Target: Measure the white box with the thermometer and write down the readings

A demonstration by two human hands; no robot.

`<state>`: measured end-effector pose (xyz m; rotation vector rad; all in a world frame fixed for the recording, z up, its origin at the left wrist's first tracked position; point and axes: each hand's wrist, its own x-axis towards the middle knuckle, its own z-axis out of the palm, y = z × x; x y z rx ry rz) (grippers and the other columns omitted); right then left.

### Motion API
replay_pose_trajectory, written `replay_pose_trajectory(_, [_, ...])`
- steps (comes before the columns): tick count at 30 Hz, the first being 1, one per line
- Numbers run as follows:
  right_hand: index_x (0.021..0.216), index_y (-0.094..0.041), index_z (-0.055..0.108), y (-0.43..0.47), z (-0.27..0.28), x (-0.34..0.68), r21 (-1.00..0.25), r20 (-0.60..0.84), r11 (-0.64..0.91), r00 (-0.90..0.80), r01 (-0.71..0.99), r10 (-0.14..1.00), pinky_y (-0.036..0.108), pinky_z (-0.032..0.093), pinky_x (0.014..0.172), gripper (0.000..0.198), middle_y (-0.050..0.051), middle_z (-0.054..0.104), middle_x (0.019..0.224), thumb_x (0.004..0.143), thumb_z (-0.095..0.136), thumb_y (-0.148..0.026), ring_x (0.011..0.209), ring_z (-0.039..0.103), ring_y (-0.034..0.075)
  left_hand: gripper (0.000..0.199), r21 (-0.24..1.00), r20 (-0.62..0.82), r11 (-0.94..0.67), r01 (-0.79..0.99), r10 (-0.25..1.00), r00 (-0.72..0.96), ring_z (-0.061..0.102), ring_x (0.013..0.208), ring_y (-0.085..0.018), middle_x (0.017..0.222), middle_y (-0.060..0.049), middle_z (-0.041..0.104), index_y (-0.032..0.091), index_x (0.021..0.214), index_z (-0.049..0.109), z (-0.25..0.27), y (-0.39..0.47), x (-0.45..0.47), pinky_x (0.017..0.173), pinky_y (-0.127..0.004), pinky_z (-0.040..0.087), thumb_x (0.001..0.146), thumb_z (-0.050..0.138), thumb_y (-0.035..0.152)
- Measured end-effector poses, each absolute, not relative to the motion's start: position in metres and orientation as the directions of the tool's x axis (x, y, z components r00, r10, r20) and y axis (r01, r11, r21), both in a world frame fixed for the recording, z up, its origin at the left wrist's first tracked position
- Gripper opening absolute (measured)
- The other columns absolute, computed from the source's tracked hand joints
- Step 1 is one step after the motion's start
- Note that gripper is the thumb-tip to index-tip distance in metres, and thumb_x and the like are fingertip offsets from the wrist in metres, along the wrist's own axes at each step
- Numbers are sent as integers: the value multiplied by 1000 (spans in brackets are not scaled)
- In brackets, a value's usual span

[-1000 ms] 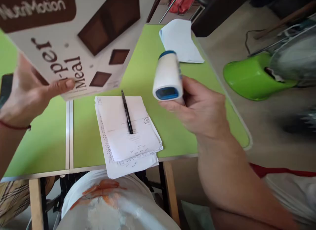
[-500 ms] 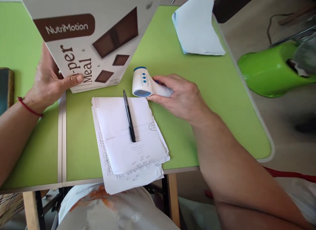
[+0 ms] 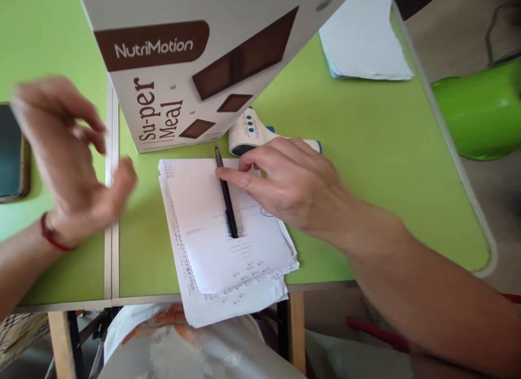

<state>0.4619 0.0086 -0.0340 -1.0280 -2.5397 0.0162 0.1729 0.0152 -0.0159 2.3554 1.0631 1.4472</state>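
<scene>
My right hand (image 3: pixel 291 183) is over a stack of papers (image 3: pixel 199 205), its thumb tip over the upper part of a black pen (image 3: pixel 229 205) that lies on the top sheet. Its fingers are bent and a little apart, not wrapped round the pen. Just beyond the hand, a white and blue infrared thermometer (image 3: pixel 246 132) lies on the green table (image 3: pixel 386 194), partly behind the box and the hand. A white and brown NutriMotion box (image 3: pixel 163 91) stands at the centre left. My left hand (image 3: pixel 77 156), blurred, is raised beside the box with nothing in it, thumb and fingers apart.
A phone (image 3: pixel 12 151) lies at the left. More folded white paper (image 3: pixel 366 37) is at the back right. Past the table's right edge stands a bright green bin (image 3: pixel 482 115). A metal-edged seam (image 3: pixel 112 232) runs across the table.
My left hand has let go of the box and drawn away from it. My right hand has released the thermometer and moved left and down to the pen.
</scene>
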Motion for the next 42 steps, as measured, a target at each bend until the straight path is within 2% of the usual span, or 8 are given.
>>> replay_pose_trajectory(2, [92, -31, 71, 12, -37, 454, -205, 285, 709, -652, 675, 703, 39, 42, 70, 22, 3, 63, 77, 94, 50, -25, 72, 52, 20, 25, 350, 487, -741, 573, 667, 564, 57, 68, -14, 109, -8, 61, 19, 110, 52, -15, -13, 189, 46, -27, 46, 85, 58, 18])
replay_pose_trajectory(4, [82, -29, 69, 18, -38, 451, -259, 236, 715, -675, 650, 699, 40, 42, 69, 22, 3, 63, 73, 93, 50, -27, 69, 52, 19, 23, 96, 341, -824, 558, 554, 759, 55, 52, -12, 121, -18, 63, 11, 113, 55, -18, -37, 203, 38, -29, 42, 90, 51, 14])
replay_pose_trajectory(7, [71, -29, 67, 20, -33, 452, -253, 265, 767, -720, 590, 642, 37, 41, 61, 23, 1, 64, 67, 89, 52, -26, 63, 52, 18, 27, -97, 238, -816, 570, 537, 809, 57, 50, -17, 122, -26, 63, 5, 111, 61, -25, -57, 214, 38, -33, 44, 96, 48, 23])
replay_pose_trajectory(10, [67, -29, 64, 7, -21, 446, -366, 452, 734, -580, 573, 678, 34, 44, 55, 14, -1, 66, 68, 80, 64, -25, 63, 58, 18, 34, -159, 211, -782, 602, 569, 795, 58, 53, -20, 121, -27, 63, 5, 108, 65, -30, -60, 214, 39, -34, 44, 99, 39, 25])
replay_pose_trajectory(13, [74, -28, 66, -12, -12, 423, -701, 511, 566, -248, 434, 823, 33, 51, 59, 11, 0, 69, 73, 77, 68, -18, 66, 64, 18, 36, -158, 229, -766, 623, 586, 778, 56, 53, -21, 120, -25, 65, 6, 110, 67, -31, -60, 211, 37, -34, 42, 98, 36, 21])
replay_pose_trajectory(17, [81, -24, 64, -18, -22, 386, -950, 185, 216, -154, 224, 971, 30, 53, 58, 7, -1, 68, 69, 81, 62, -17, 61, 64, 15, 38, -143, 201, -744, 653, 624, 755, 58, 57, -22, 125, -25, 62, 4, 118, 66, -32, -63, 209, 40, -34, 43, 97, 38, 20])
replay_pose_trajectory(26, [69, -22, 53, -8, -63, 374, -796, 431, 493, -242, 351, 869, 23, 44, 47, 16, -5, 58, 60, 79, 64, -17, 49, 50, 9, 39, -226, 121, -717, 659, 651, 749, 52, 51, -14, 122, -23, 65, 3, 127, 62, -23, -67, 209, 44, -28, 42, 101, 38, 20])
replay_pose_trajectory(42, [69, -23, 52, -8, -64, 374, -735, 443, 526, -285, 427, 850, 24, 47, 51, 18, -6, 53, 55, 82, 64, -18, 52, 54, 10, 39, -196, 113, -754, 627, 617, 779, 52, 54, -14, 125, -30, 60, 0, 124, 63, -29, -67, 208, 44, -27, 39, 93, 53, 22])
